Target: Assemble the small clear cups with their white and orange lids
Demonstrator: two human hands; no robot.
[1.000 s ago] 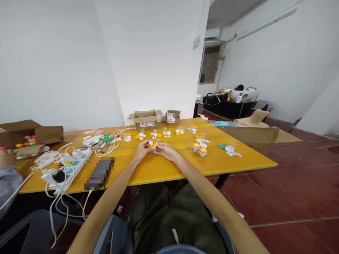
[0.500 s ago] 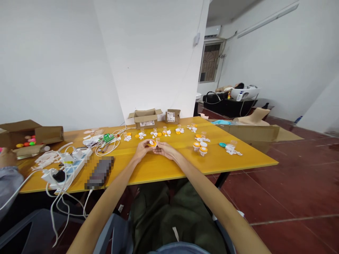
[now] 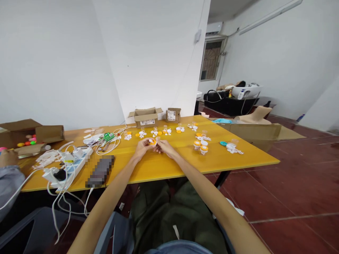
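Head view: the person's left hand (image 3: 142,146) is curled round the left side of an orange-and-white round part (image 3: 152,141), thumb and fingers pinched on it. The part is held just above the yellow wooden table (image 3: 152,171), in front of the seated person. The right hand (image 3: 165,147) is drawn in, fingers bent, thumb tip at the part's right edge; whether it grips a small piece there or only touches the rim is not determinable, the fingers covering the contact.

Handling, as judged: the left hand does best as a steady clamp on the rim, leaving the face of the part free, while the right fingertips work with light, even pressure. Pressing squarely seems safer than levering from one side, which could tip the part or flick a small piece away. Working low over the wood would keep any dropped piece within reach. Forearms well clear of the lidded clear cups (image 3: 203,151) on the right and the loose white pieces (image 3: 233,149) beside the teal ring (image 3: 223,143)
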